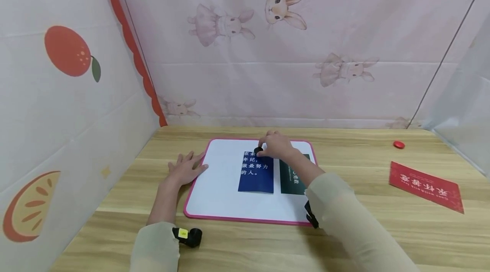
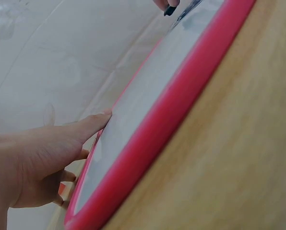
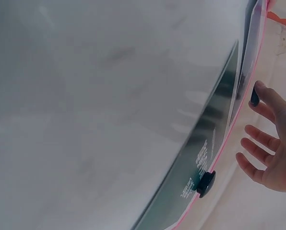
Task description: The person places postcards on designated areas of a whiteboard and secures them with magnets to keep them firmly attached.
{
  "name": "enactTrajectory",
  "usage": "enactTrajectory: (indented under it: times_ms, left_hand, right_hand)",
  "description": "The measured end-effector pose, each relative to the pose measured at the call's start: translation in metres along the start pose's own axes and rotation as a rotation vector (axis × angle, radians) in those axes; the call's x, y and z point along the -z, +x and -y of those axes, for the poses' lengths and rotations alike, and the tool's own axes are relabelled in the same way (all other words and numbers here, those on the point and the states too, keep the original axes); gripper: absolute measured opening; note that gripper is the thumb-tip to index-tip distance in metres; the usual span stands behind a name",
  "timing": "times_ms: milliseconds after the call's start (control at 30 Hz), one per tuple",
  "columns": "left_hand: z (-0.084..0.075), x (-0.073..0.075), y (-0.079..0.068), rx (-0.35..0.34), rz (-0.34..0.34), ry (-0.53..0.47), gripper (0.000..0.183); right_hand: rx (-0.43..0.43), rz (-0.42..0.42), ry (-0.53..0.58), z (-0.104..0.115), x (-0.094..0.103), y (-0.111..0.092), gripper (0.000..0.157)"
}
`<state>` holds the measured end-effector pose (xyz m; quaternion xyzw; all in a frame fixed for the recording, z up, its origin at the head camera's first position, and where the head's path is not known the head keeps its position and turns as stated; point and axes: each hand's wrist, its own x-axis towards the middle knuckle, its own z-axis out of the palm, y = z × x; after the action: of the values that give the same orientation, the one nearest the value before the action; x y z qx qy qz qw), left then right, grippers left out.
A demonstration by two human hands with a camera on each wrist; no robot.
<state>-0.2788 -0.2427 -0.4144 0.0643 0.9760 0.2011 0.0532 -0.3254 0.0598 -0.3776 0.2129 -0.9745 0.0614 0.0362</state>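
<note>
A whiteboard (image 1: 218, 187) with a pink rim lies flat on the table. My left hand (image 1: 186, 170) rests at its left edge, fingers spread, thumb over the rim; the left wrist view shows the thumb on the white surface. Between thumb and index finger, my right hand (image 1: 278, 146) pinches a round black magnet (image 1: 258, 150) at the top of a blue card (image 1: 256, 176) with white writing. To the right of that card lies a dark green card (image 1: 289, 184), partly hidden by my right forearm. Another black magnet (image 3: 206, 184) sits on the green card in the right wrist view.
On the wooden table (image 1: 356, 157), right of the board, lies a red card (image 1: 426, 187) with white writing. Farther back is a round red magnet-like disc (image 1: 399, 144). Cloth-covered walls (image 1: 245, 93) with rabbit and fruit prints border the table's back and left.
</note>
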Motion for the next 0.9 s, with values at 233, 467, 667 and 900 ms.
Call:
enactTrajectory:
  times_ms: [233,467,667,900]
  left_hand:
    - [0.0006,-0.0015,-0.0006,-0.001,0.000,-0.002,0.064]
    - [-0.0002,-0.0007,-0.0004,0.002,-0.004,-0.006,0.065]
    - [-0.0005,0.0000,0.0005,0.015,-0.001,-0.003,0.064]
    - [-0.0013,0.0001,-0.0002,0.016,0.006,-0.001,0.064]
  right_hand:
    - [0.002,0.005,-0.007,0.0019,-0.0028,0.0007,0.033]
    - [-0.014,0.039,-0.058,-0.0007,-0.0079,0.0029,0.035]
    - [-0.008,0.043,-0.051,-0.0004,-0.0066,0.0032,0.035]
    - [0.018,0.030,-0.057,0.0022,-0.0057,0.0029,0.033]
